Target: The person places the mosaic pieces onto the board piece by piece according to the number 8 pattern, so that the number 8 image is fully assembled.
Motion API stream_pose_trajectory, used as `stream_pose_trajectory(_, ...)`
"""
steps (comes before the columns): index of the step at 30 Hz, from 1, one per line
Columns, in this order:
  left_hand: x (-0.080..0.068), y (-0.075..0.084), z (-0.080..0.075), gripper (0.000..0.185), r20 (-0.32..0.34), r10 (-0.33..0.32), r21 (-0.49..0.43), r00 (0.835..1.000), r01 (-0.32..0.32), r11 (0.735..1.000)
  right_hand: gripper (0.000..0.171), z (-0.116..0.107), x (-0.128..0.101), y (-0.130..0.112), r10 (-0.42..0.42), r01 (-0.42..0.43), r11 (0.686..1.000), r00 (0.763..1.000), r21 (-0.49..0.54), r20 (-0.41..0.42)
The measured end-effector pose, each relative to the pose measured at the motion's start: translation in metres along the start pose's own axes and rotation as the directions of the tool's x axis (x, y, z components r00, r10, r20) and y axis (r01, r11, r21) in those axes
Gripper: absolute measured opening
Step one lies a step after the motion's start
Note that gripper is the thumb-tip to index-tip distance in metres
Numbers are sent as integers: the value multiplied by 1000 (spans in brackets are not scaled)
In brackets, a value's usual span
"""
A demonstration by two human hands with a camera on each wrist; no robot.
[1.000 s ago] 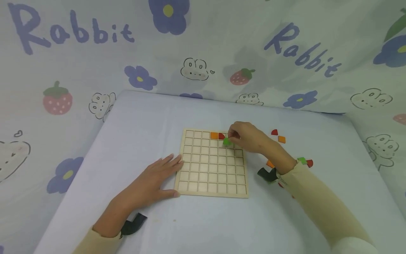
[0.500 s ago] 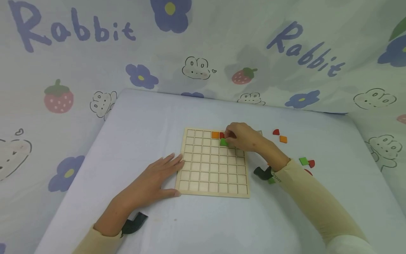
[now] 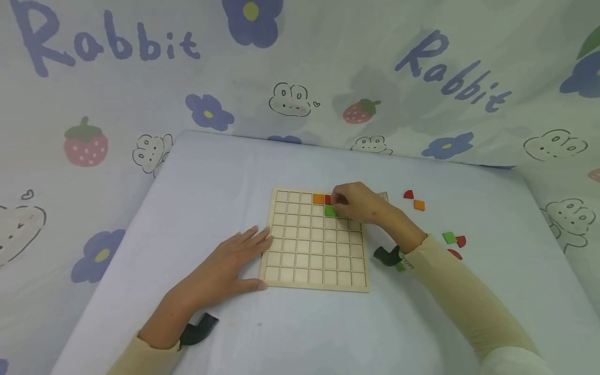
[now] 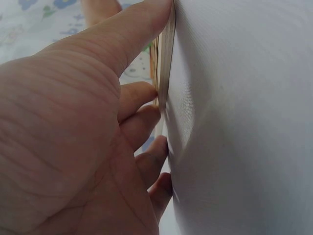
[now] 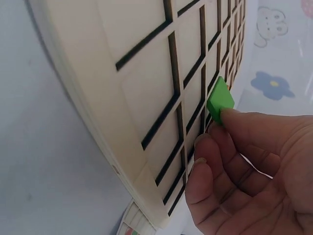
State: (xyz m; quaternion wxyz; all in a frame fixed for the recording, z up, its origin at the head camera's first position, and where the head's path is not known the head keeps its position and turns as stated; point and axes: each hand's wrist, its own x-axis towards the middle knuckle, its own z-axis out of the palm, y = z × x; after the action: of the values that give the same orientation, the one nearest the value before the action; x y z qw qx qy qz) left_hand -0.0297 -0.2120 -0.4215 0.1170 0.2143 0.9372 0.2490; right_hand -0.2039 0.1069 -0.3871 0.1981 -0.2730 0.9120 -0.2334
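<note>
A wooden grid board (image 3: 323,287) lies on the white table. My left hand (image 3: 225,271) rests at its left edge, fingers spread, the thumb at the near left corner; the left wrist view shows thumb and fingertips along the board's side (image 4: 167,58). My right hand (image 3: 353,202) is over the upper right of the board and pinches a green square tile (image 5: 221,100), its thumb on the tile's face. The green tile sits tilted close over the second row. An orange square tile (image 3: 319,199) and a red piece (image 3: 327,199), partly hidden by the fingers, are in the top row.
Right of the board lie a red quarter-round piece (image 3: 409,195), an orange square (image 3: 419,205), a green square (image 3: 449,238) and several more pieces, some hidden by the right forearm. A small gridded card (image 5: 131,218) lies beyond the board's right edge. A patterned cloth stands behind.
My right hand has moved slightly left with the green tile, lowering it toward the second row under the red piece, then stays nearly still. The left hand has kept its place.
</note>
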Motion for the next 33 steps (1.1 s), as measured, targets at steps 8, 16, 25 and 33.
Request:
stream_pose_trajectory(8,1,0,-1,97,6,8,3,1000,-8,1000,3,5,1,3,2,-2,1000,1000,7,-20)
stream_pose_trajectory(16,1,-1,-1,97,8,6,-1,1000,-6,1000,5,9,-1,3,23,-23,1000,998,12,-52)
stream_pose_trajectory(25,0,1,-1,97,7,-4,-10,1000,4,1000,11,14,-7,-1,41,-39,999,993,24,-107)
stream_pose_trajectory(33,1,1,0,97,9,0,-5,1000,0,1000,11,12,-26,3,21,-16,999,991,41,-131)
